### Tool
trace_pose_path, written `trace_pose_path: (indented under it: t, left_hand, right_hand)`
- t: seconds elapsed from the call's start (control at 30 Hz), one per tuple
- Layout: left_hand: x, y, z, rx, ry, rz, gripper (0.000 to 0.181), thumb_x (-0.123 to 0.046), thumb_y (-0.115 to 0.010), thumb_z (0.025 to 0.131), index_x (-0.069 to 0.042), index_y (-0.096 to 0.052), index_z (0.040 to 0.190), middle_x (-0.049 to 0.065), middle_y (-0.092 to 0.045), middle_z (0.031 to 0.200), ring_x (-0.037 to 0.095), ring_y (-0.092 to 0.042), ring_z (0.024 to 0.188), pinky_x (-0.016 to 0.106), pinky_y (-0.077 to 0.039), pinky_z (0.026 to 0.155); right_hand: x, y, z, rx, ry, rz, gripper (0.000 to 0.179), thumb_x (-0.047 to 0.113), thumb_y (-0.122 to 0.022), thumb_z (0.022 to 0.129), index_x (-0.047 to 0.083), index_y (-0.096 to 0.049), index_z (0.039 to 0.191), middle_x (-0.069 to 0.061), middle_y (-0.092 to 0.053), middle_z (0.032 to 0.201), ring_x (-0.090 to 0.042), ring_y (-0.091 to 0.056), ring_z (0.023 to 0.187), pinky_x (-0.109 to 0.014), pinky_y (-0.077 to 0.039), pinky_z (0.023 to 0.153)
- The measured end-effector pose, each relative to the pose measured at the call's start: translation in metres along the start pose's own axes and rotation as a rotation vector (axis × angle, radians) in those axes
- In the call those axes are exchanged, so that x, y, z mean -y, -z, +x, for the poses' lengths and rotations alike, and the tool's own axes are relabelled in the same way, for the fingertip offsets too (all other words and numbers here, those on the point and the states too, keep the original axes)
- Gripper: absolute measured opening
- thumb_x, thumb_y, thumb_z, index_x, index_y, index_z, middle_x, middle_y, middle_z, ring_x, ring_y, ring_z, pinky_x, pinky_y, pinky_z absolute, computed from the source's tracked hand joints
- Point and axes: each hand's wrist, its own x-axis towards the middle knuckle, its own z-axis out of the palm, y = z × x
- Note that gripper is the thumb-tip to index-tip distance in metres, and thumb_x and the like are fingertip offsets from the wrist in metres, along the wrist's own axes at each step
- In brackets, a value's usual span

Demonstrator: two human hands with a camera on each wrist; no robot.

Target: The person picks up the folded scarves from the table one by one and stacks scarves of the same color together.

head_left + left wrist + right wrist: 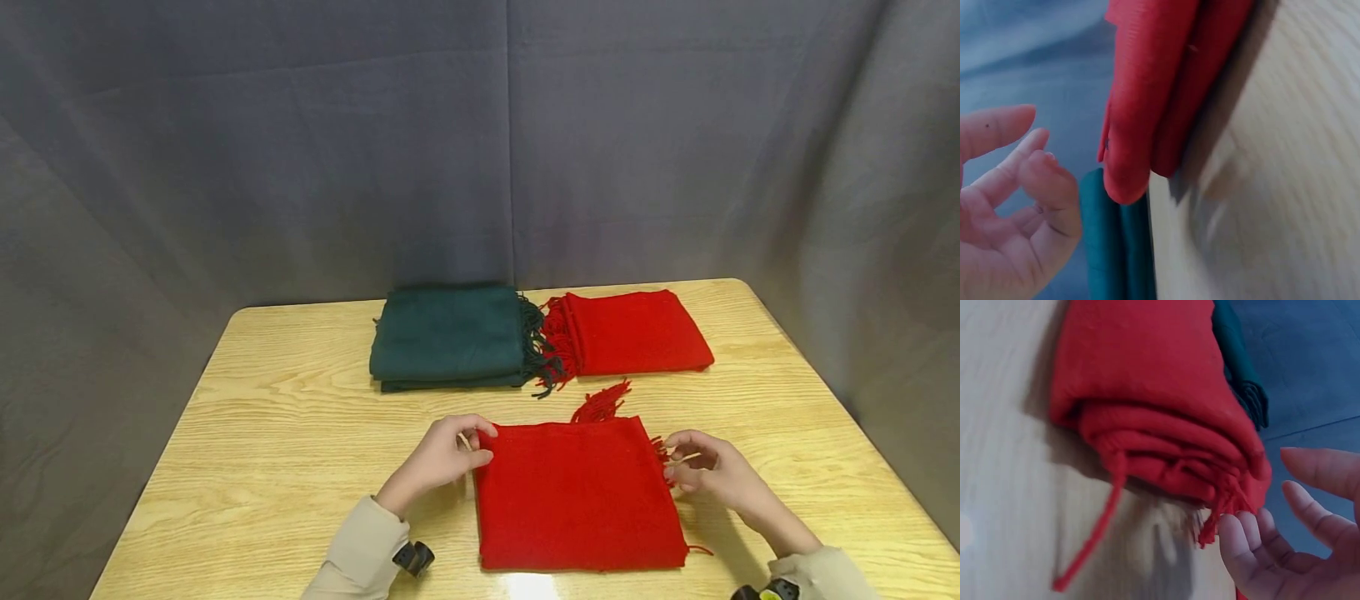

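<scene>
A folded red scarf (pixel 577 500) lies flat on the table in front of me, its layers stacked at the right end in the right wrist view. Beside its far left corner is my left hand (pixel 448 454), fingers loosely bent; the left wrist view shows a gap between this hand and the fold. My right hand (pixel 708 471) hovers by the right edge, near the red fringe (pixel 1225 503), with thumb and fingers apart. Whether a fingertip touches the fringe I cannot tell. One loose strand (pixel 1094 534) sticks out at the near right corner.
Toward the back of the wooden table (pixel 285 433) lies a folded dark green scarf (pixel 450 333), fringe to the right. Right of it is another folded red scarf (pixel 637 333), its fringe meeting the green one. Grey curtains (pixel 360 167) hang behind the table and at both sides.
</scene>
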Motion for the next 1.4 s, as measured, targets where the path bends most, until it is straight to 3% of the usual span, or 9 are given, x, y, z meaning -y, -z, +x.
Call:
trace_pose_path:
  t: [0.23, 0.43, 0.53, 0.7, 1.03, 1.23, 1.4]
  left_hand:
    - [-0.009, 0.001, 0.016, -0.046, -0.021, -0.051, 0.016, 0.002, -0.064, 0.079, -0.001, -0.062, 0.094, 0.001, -0.049, 0.067, 0.008, -0.039, 0.047, 0.020, -0.034, 0.045]
    - [-0.027, 0.005, 0.028, -0.059, -0.035, -0.066, 0.020, 0.003, -0.065, 0.078, 0.001, -0.059, 0.097, 0.004, -0.050, 0.069, 0.009, -0.040, 0.049, 0.022, -0.036, 0.048]
    - [-0.032, 0.006, 0.037, -0.062, -0.049, -0.053, 0.023, 0.003, -0.065, 0.078, 0.001, -0.057, 0.099, 0.005, -0.052, 0.070, 0.010, -0.044, 0.050, 0.023, -0.038, 0.049]
    - [-0.033, 0.007, 0.054, -0.072, -0.130, -0.027, 0.031, 0.000, -0.066, 0.079, -0.001, -0.055, 0.108, 0.006, -0.058, 0.071, 0.012, -0.049, 0.052, 0.023, -0.041, 0.051]
    - [-0.037, 0.011, 0.078, -0.152, -0.222, 0.009, 0.038, -0.006, -0.065, 0.082, -0.003, -0.051, 0.118, 0.005, -0.061, 0.072, 0.015, -0.050, 0.053, 0.023, -0.042, 0.053]
    - [-0.042, 0.012, 0.095, -0.163, -0.212, 0.016, 0.045, -0.009, -0.065, 0.083, -0.005, -0.048, 0.124, 0.007, -0.062, 0.076, 0.013, -0.054, 0.055, 0.023, -0.044, 0.054]
    - [-0.049, 0.010, 0.107, -0.158, -0.200, 0.013, 0.048, -0.010, -0.066, 0.083, -0.008, -0.047, 0.127, 0.007, -0.062, 0.077, 0.014, -0.056, 0.058, 0.024, -0.045, 0.056]
  right_hand:
    - [0.005, 0.010, 0.005, -0.058, 0.004, -0.037, 0.024, -0.002, -0.063, 0.080, -0.003, -0.054, 0.103, -0.012, -0.053, 0.089, -0.011, -0.058, 0.074, -0.034, -0.052, 0.059]
    - [0.008, 0.020, 0.011, -0.047, 0.087, -0.040, 0.027, -0.005, -0.059, 0.082, 0.016, -0.058, 0.099, -0.007, -0.058, 0.081, -0.011, -0.060, 0.070, -0.030, -0.050, 0.056]
    - [0.012, 0.025, 0.014, -0.047, 0.108, -0.037, 0.028, -0.004, -0.060, 0.082, 0.018, -0.058, 0.099, -0.004, -0.059, 0.080, -0.009, -0.060, 0.070, -0.030, -0.050, 0.056]
    - [0.020, 0.033, 0.021, -0.052, 0.137, -0.050, 0.030, -0.003, -0.062, 0.082, 0.020, -0.058, 0.100, 0.001, -0.059, 0.081, -0.006, -0.060, 0.073, -0.029, -0.051, 0.059]
    - [0.031, 0.046, 0.038, -0.063, 0.147, -0.061, 0.033, -0.001, -0.060, 0.083, 0.025, -0.057, 0.102, 0.005, -0.058, 0.084, -0.006, -0.060, 0.075, -0.028, -0.052, 0.061]
    - [0.032, 0.054, 0.049, -0.137, 0.161, -0.028, 0.033, -0.001, -0.058, 0.086, 0.028, -0.057, 0.102, 0.006, -0.061, 0.082, -0.005, -0.060, 0.073, -0.024, -0.051, 0.061]
    - [0.031, 0.060, 0.056, -0.189, 0.114, -0.022, 0.027, 0.005, -0.059, 0.087, 0.028, -0.057, 0.100, 0.006, -0.060, 0.081, -0.006, -0.058, 0.071, -0.023, -0.051, 0.061]
